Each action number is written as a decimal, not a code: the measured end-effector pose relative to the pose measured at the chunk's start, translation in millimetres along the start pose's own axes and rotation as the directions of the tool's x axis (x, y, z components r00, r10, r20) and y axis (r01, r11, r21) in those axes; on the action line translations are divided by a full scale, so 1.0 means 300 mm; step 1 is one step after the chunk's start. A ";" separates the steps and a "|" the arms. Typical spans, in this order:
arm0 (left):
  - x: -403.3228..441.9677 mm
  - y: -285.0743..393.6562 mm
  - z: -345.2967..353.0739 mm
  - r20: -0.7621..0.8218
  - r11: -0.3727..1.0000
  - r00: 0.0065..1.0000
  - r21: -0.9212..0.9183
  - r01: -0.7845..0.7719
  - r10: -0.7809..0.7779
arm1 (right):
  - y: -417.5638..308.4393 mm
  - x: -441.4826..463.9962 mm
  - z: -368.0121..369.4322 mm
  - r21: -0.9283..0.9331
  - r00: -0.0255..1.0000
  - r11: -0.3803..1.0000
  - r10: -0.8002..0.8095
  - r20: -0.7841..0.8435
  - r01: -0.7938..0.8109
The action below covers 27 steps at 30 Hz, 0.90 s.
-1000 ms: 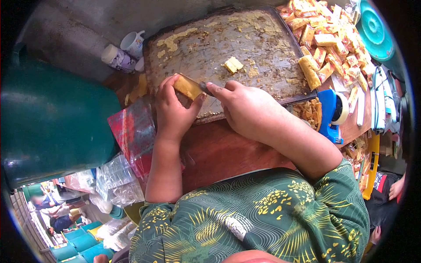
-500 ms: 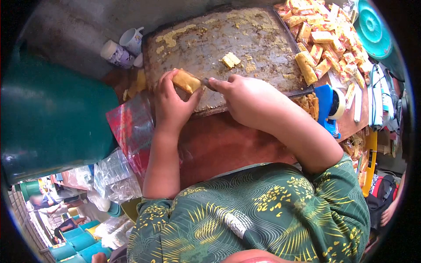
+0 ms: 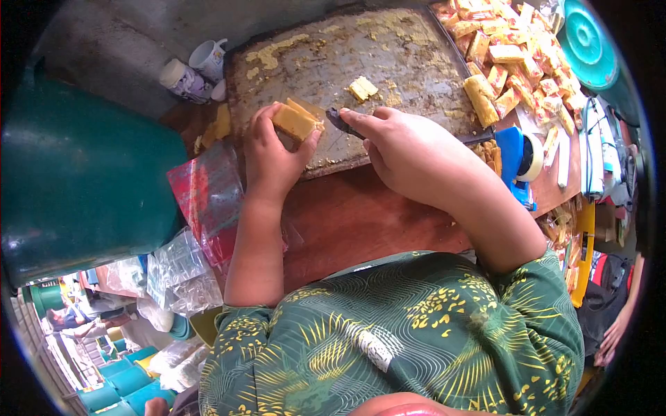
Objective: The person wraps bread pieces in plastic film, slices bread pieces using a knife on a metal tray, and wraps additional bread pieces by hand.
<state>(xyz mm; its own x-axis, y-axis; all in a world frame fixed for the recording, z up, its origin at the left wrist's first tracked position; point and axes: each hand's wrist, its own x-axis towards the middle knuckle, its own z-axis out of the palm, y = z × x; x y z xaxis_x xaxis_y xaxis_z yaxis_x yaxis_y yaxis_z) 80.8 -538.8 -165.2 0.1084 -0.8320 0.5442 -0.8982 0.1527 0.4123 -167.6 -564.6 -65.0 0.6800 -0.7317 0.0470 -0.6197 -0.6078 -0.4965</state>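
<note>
A yellow-brown piece of cake [image 3: 294, 123] is pinched between the thumb and fingers of my left hand [image 3: 273, 158], over the near left part of a crumb-covered metal tray [image 3: 305, 76]. A slit or thin layer shows along its upper side. My right hand [image 3: 409, 149] is closed round the dark handle of a knife [image 3: 338, 120], just right of the cake. The thin blade points left, close behind the piece. Pale yellow trimmings [image 3: 363, 89] lie on the tray beyond my hands.
Wrapped cake bars [image 3: 510, 54] are heaped at the right, with an unwrapped roll [image 3: 481, 100] at the tray's edge. Nearby stands a blue tape dispenser [image 3: 510, 156]. Two cups [image 3: 208, 61] are behind left, a green drum [image 3: 90, 180] and plastic bags [image 3: 179, 270] left. A person's hand [image 3: 610, 341] shows far right.
The knife has come away from the cake piece, and my right hand has shifted slightly up and right. My left hand has tilted the piece, and its split upper side now shows.
</note>
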 end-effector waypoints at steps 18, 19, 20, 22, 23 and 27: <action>-0.005 -0.007 0.011 -0.024 0.999 0.999 0.003 -0.045 0.045 | 0.007 -0.025 0.135 -0.052 0.997 0.999 0.011 0.073 -0.007; -0.003 0.002 0.004 -0.012 1.000 1.000 0.000 -0.028 0.028 | -0.002 -0.024 0.135 -0.076 0.997 0.997 0.011 0.081 -0.005; -0.001 0.008 -0.002 0.000 1.000 1.000 -0.001 -0.012 0.012 | -0.006 -0.026 0.133 -0.099 0.996 0.995 0.011 0.086 -0.002; -0.006 -0.002 0.000 -0.019 0.999 0.999 0.012 -0.038 0.039 | -0.014 -0.058 0.110 -0.114 0.992 0.993 0.030 0.126 -0.016; -0.005 -0.005 -0.002 -0.032 0.999 0.998 0.021 -0.050 0.051 | -0.012 -0.072 0.097 -0.123 0.989 0.992 0.036 0.145 -0.018; -0.008 -0.003 -0.029 -0.061 0.988 0.998 -0.150 0.023 -0.032 | 0.059 -0.095 0.100 -0.028 0.996 0.997 0.069 0.061 -0.067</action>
<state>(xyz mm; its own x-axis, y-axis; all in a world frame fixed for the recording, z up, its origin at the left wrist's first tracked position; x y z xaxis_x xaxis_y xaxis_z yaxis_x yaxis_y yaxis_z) 85.0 -532.3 -160.4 0.1634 -0.8021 0.5744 -0.8212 0.2121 0.5298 -186.2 -545.2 -101.2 0.6586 -0.7514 -0.0404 -0.6746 -0.5659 -0.4740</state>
